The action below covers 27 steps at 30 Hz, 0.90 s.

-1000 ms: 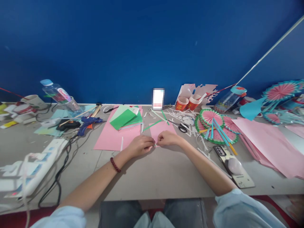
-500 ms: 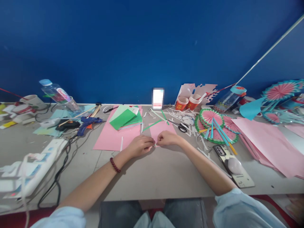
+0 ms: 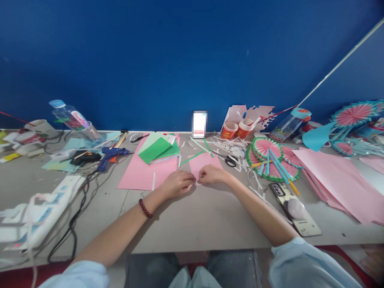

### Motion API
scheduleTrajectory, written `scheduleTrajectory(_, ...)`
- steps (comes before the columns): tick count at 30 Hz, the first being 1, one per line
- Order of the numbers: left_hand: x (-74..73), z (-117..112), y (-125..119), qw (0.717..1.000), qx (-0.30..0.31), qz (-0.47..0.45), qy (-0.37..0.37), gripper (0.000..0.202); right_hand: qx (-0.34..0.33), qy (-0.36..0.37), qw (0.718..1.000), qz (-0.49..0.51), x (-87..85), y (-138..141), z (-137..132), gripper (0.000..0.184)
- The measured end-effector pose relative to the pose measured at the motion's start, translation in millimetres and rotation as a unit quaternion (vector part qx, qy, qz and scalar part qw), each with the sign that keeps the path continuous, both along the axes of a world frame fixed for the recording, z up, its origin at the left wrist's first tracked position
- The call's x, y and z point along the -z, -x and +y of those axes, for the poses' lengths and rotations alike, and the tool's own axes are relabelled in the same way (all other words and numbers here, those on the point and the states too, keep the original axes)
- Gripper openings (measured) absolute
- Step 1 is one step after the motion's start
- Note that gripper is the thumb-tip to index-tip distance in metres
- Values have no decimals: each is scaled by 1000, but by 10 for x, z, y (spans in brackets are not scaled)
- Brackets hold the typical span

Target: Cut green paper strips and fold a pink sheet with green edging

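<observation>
My left hand (image 3: 177,183) and my right hand (image 3: 211,175) meet at the middle of the grey table (image 3: 192,216), fingers curled into pinches. Both pinch the near edge of a small pink paper sheet (image 3: 204,162) that lies flat in front of them. A larger pink sheet (image 3: 141,172) lies just left of my left hand, with a stack of green and pastel papers (image 3: 157,150) on it. Black-handled scissors (image 3: 229,161) rest just beyond my right hand among paper strips.
A phone (image 3: 295,210) lies right of my right forearm. Watermelon paper fans (image 3: 271,160), pink sheets (image 3: 339,180) and red paper cups (image 3: 237,129) fill the right. A blue glue gun (image 3: 111,154), power strip (image 3: 45,208), cables and a water bottle (image 3: 73,118) occupy the left.
</observation>
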<state>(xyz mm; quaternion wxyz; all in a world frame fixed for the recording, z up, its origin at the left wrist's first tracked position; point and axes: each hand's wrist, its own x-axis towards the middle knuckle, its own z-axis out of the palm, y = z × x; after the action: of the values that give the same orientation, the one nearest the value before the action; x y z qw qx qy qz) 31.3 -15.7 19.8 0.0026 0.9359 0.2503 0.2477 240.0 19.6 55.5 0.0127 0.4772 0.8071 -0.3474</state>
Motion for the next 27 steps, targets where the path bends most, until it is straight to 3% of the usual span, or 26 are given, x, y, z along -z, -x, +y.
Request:
scheduleTrajectory(14, -12, -10, -2, 1000, 11, 12, -19, 19, -3, -8, 1000, -4, 13, -11, 8, 15)
scheduleTrajectory(27, -132, -81, -20, 998, 7, 39, 46, 23, 15, -14, 999, -28, 28, -6, -13, 14)
